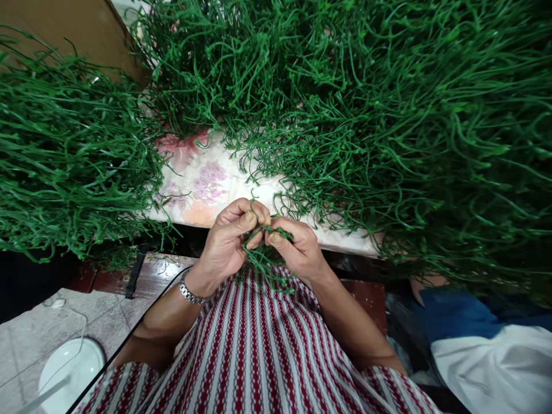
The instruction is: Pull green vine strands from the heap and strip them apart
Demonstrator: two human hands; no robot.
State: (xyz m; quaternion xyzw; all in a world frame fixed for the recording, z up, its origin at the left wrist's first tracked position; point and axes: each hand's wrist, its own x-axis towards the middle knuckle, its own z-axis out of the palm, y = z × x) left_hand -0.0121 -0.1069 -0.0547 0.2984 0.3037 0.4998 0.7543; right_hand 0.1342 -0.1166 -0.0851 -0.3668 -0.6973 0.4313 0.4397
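Stems (pixel 261 260) sit pinched by left fingers (pixel 240 223) and right fingers (pixel 283 245), drooping below

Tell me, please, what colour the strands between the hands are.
The strands are green, clearest in the head view.

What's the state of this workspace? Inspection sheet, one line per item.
Surface: floral table covering, largely hidden by greenery.
Job's things: small green bundle; left heap and larger right heap of green stems.
Clutter: stray green pieces below the left heap.
Hands: left hand and right hand both pinch the bundle.
Cables: black cord, lower left; white cord near round white base.
Surroundings: tiled floor, left; blue fabric and white fabric, lower right.
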